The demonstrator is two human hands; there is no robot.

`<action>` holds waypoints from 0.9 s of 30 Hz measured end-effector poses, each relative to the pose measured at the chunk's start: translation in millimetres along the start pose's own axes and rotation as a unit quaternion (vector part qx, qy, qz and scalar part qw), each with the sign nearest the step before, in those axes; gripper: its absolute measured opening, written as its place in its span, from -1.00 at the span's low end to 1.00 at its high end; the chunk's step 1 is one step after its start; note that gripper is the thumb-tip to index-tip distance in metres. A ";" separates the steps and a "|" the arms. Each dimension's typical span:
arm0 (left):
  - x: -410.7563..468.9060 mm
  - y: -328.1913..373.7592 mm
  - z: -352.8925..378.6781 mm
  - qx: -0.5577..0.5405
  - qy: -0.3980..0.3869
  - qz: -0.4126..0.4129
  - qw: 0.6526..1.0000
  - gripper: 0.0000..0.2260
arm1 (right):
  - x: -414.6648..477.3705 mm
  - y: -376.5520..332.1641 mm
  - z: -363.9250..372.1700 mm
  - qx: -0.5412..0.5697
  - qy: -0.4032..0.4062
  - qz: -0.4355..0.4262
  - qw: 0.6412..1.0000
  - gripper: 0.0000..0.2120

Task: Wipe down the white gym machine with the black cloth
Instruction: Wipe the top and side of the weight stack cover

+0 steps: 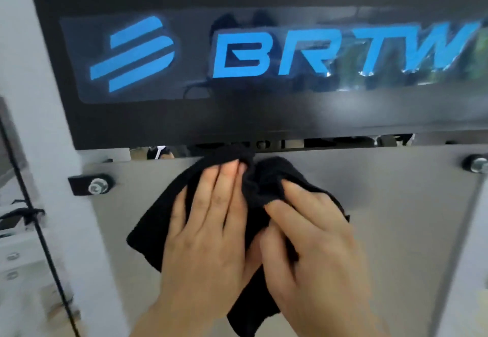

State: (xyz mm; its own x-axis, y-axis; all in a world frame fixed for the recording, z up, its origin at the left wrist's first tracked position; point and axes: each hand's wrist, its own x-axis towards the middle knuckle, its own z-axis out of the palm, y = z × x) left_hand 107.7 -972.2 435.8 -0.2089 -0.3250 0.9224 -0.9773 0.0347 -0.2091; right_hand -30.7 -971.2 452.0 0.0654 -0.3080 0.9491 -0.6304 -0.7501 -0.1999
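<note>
- The black cloth (pixel 158 227) is soft, matte and crumpled. It lies bunched against the grey metal plate (pixel 396 218) of the white gym machine (pixel 39 94), with its top fold reaching the plate's upper edge.
- The left hand (pixel 208 228) lies flat on the cloth, fingers straight and close together, pressing it to the plate.
- The right hand (pixel 311 252) sits just beside the left, its fingers curled into a raised fold of the cloth and pinching it.
- The plate is smooth, flat and dull-finished. Bare metal stretches well to the right of the hands, with a narrower strip to the left.
- A hex bolt (pixel 97 186) on a black bracket marks the plate's left corner, and a second bolt (pixel 478 165) sits near its right edge.
- Above the plate a narrow slot (pixel 343 142) separates it from a glossy black panel (pixel 171 123) carrying a blue "BRTW" logo (pixel 264 55) under reflective film.
- The machine's white upright is smooth and painted, and runs down the left side.
- A thin black cable (pixel 34 199) hangs slantwise beside it.
</note>
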 end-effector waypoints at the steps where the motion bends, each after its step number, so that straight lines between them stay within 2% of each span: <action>1: 4.4 6.8 -0.9 -0.002 0.005 0.011 1.000 -0.49 | 7.2 4.8 -8.4 0.037 -0.001 0.033 0.999 -0.75; 2: 8.7 9.4 -4.0 0.001 0.013 0.025 1.000 -0.50 | 12.0 10.7 -13.8 0.053 -0.004 0.054 0.997 -0.78; 4: 11.1 3.9 -9.1 -0.029 0.029 0.029 0.999 -0.49 | 12.1 21.4 -18.2 0.009 -0.016 0.043 0.999 -0.87; 5: 7.5 -1.7 -11.4 -0.067 0.029 0.004 0.997 -0.50 | 7.5 25.8 -17.1 -0.020 -0.026 0.030 0.999 -0.88; 8: -8.6 -9.9 -23.0 -0.168 0.028 -0.116 0.979 -0.48 | -7.6 30.6 -10.1 -0.043 -0.040 0.024 0.998 -0.73; 10: -12.3 -10.3 -27.1 -0.160 0.026 -0.157 0.974 -0.43 | -7.0 22.5 -1.5 -0.058 -0.017 0.027 0.998 -0.69; 13: -10.4 -23.8 -29.8 -0.095 0.041 -0.191 0.976 -0.39 | -0.3 2.5 24.9 -0.058 0.000 -0.031 0.998 -0.60; 16: -15.9 -39.1 -22.3 -0.015 0.062 -0.155 0.986 -0.49 | 1.9 -6.6 51.8 -0.063 0.013 -0.120 0.991 -0.57; 19: -20.0 -12.7 -1.6 -0.002 0.029 -0.110 0.994 -0.63 | -2.3 6.7 49.2 -0.057 0.035 -0.138 0.988 -0.62; 22: -21.2 26.6 12.9 0.007 0.003 -0.042 0.999 -0.62 | -3.6 29.3 22.9 -0.059 0.058 -0.084 0.993 -0.69; 25: -10.9 45.2 17.7 -0.007 0.014 0.050 0.999 -0.56 | 0.5 56.0 -9.7 -0.080 0.038 -0.003 0.996 -0.77; 27: -1.6 57.4 16.9 -0.006 0.033 0.074 0.997 -0.54 | -0.6 69.6 -28.7 -0.078 0.029 0.060 0.995 -0.79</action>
State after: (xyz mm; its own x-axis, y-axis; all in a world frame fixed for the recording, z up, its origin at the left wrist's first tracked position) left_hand 52.5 -985.6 416.8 -0.3524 -0.2518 0.9013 -0.9358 0.0895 -0.3409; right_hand -96.8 -1006.5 444.5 -0.0599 -0.3528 0.9338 -0.7431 -0.6088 -0.2777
